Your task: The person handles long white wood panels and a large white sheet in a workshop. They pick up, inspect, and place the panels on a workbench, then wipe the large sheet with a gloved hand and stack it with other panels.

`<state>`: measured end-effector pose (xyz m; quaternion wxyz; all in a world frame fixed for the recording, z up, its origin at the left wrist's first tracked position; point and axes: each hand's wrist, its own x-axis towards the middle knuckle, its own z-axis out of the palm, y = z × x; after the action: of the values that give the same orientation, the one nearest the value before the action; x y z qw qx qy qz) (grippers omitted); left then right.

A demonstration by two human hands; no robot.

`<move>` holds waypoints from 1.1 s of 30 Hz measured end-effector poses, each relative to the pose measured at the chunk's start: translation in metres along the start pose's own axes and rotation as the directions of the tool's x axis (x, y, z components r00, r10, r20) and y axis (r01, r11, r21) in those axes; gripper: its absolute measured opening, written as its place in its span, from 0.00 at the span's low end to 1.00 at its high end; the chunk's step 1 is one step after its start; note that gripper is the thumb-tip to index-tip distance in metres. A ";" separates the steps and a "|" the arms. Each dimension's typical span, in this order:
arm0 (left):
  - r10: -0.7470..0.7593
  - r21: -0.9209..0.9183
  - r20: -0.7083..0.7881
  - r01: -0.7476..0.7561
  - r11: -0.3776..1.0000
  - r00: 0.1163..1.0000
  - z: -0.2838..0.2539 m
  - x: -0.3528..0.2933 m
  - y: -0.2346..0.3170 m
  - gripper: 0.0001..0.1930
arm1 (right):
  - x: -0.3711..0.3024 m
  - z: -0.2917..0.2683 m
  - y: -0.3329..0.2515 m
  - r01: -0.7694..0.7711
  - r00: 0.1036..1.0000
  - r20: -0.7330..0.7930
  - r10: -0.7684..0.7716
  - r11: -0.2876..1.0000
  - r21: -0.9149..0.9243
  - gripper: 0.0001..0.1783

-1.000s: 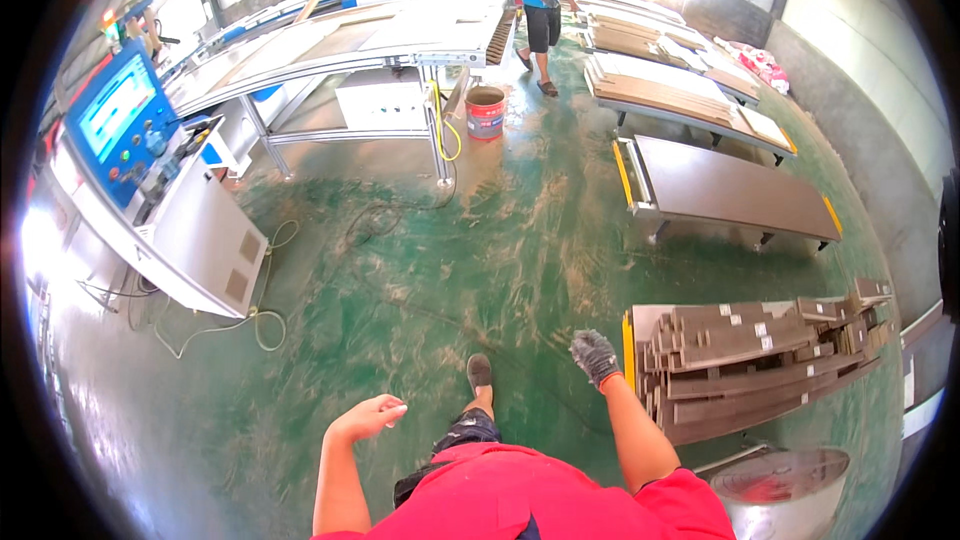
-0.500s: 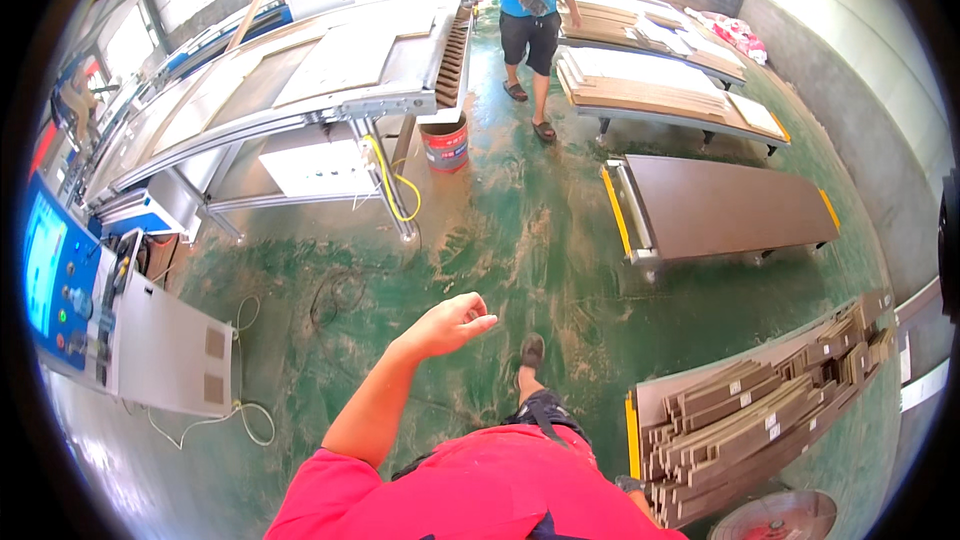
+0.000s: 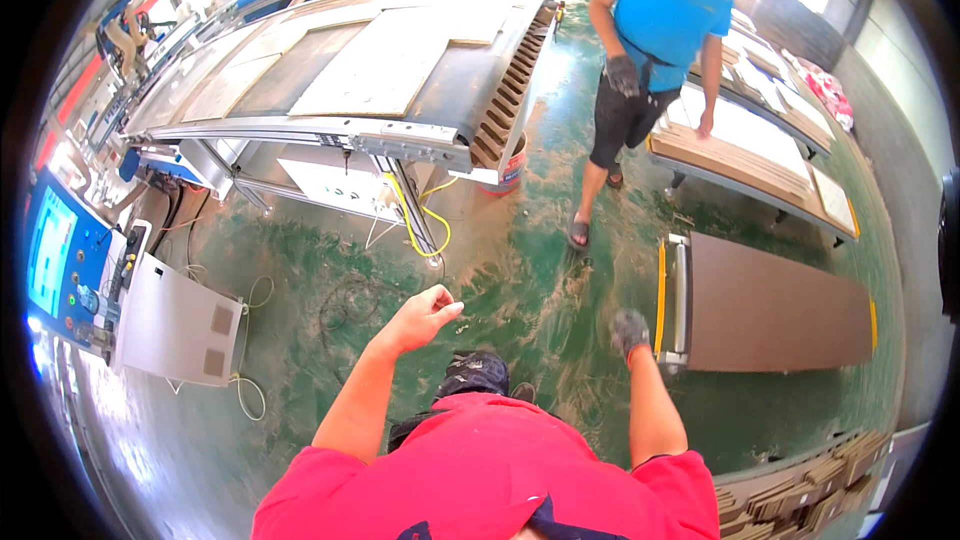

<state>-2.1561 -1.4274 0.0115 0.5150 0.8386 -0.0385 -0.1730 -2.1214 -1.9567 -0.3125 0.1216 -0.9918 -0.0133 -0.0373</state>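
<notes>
My left hand [image 3: 426,318] is bare and hangs over the green floor in front of me. Its fingers are curled in, with the thumb lying along them, and nothing shows in it. My right hand [image 3: 630,332] wears a grey glove and is smeared by motion, so its fingers cannot be made out. It is nearest to the yellow-edged end of a low roller table [image 3: 780,305] with a brown top, and seems apart from it.
Ahead on the right, a person in a blue shirt [image 3: 660,20] walks between a conveyor table [image 3: 465,90] with white panels and stacked boards [image 3: 735,155]. A control cabinet [image 3: 180,325] stands left. Cables [image 3: 350,305] lie on the floor. Brown strips [image 3: 800,490] are stacked lower right.
My right arm has swung forward into view. The person in blue has come closer. My view has turned and moved forward, so the brown strips have slid toward the lower edge.
</notes>
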 end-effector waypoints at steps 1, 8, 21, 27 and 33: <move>-0.047 -0.036 -0.049 0.045 0.998 0.998 -0.009 0.002 -0.014 0.17 | 0.056 -0.036 -0.071 -0.208 0.976 0.148 0.161 0.892 0.401 0.09; 0.046 -0.162 -0.096 -0.061 0.985 0.994 -0.058 0.146 -0.018 0.14 | 0.262 -0.064 -0.220 -0.262 0.949 0.288 -0.126 0.185 0.947 0.10; 0.334 0.227 -0.352 -0.266 0.937 0.874 -0.213 0.339 0.015 0.17 | 0.555 -0.034 -0.342 -0.240 0.971 0.237 0.043 0.223 0.945 0.14; 0.196 0.098 -0.431 -0.171 0.980 0.880 -0.219 0.360 -0.003 0.17 | 0.676 -0.012 -0.346 -0.232 0.973 0.218 0.082 0.414 0.880 0.16; -0.055 -0.152 -0.443 -0.014 0.988 0.895 -0.219 0.393 0.035 0.16 | 0.729 -0.047 -0.353 -0.124 0.971 0.226 -0.078 0.647 0.753 0.19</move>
<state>-1.7111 -1.3530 0.0338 0.5701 0.8150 0.1026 0.0155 -1.4101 -1.6131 -0.1255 0.5250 -0.8455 -0.0295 0.0925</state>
